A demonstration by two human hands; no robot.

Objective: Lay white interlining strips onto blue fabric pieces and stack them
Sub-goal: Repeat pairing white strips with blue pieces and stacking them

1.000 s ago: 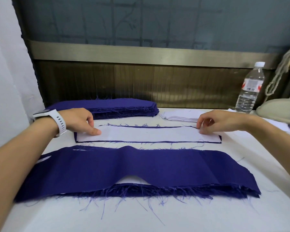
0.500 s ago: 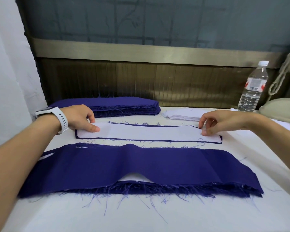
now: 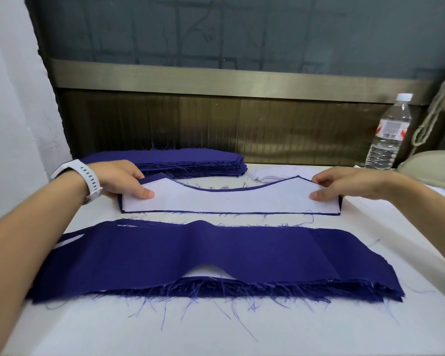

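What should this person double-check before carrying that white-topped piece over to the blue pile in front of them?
1. Left hand pinches the white interlining strip and blue piece together: ok.
2. Right hand pinches the other end: ok.
3. Strip sits inside the blue piece's edges, with a blue border showing: ok.
4. Strip lies smooth, with no wrinkles: ok.
5. Near stack flat on top for landing: not ok, its top layer humps near the middle.
6. Fingers reach under both layers: cannot tell.
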